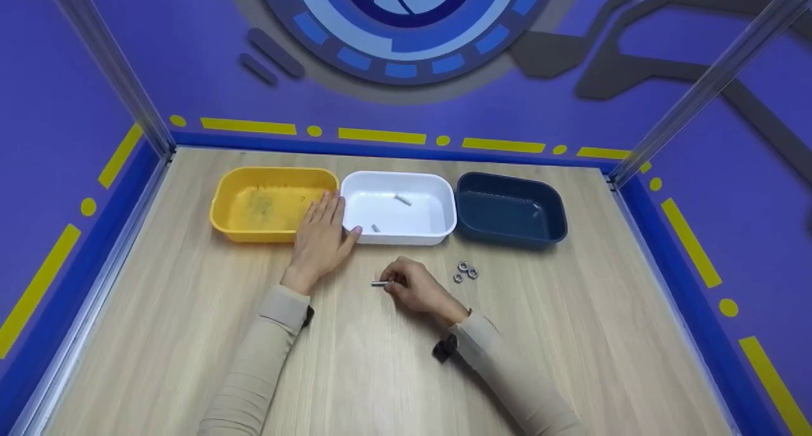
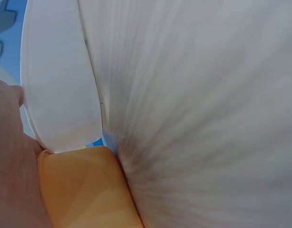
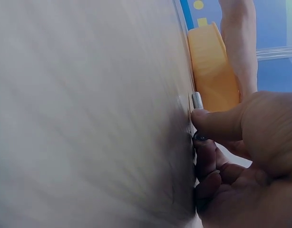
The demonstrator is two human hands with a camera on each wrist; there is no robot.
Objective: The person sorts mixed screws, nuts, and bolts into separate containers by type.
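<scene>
Bolt point(image 1: 379, 284) sits on the near side of the white bin point(image 1: 406, 239), between the thumb and fingers of the right hand point(image 1: 417, 287), which pinches it. One end sticks out past the fingertips, directed toward the left as the white bin's yellow neighbour lies; the rest is covered by the hand. The bolt is held close to the table point(image 1: 355, 366), though whether it touches the wood I cannot tell.

It is slim, straight and silvery, and the right wrist view shows thread on the exposed end. A dark bit point(image 3: 200, 137) shows beneath the thumb there; whether it belongs to the bolt is unclear.

The left hand point(image 1: 320, 236) grasps nothing: its fingers are straight and rest where the yellow bin point(image 1: 274, 236) meets the left edge of the white bin, with the thumb at the white bin's front rim.

Inside the white bin lie two short metal pieces point(image 1: 403, 200), well apart. To the right of the white bin stands the dark blue bin point(image 1: 507, 234). Three metal rings point(image 1: 472, 273) are grouped on the table, nearer the person than the white bin and off to its right.
</scene>
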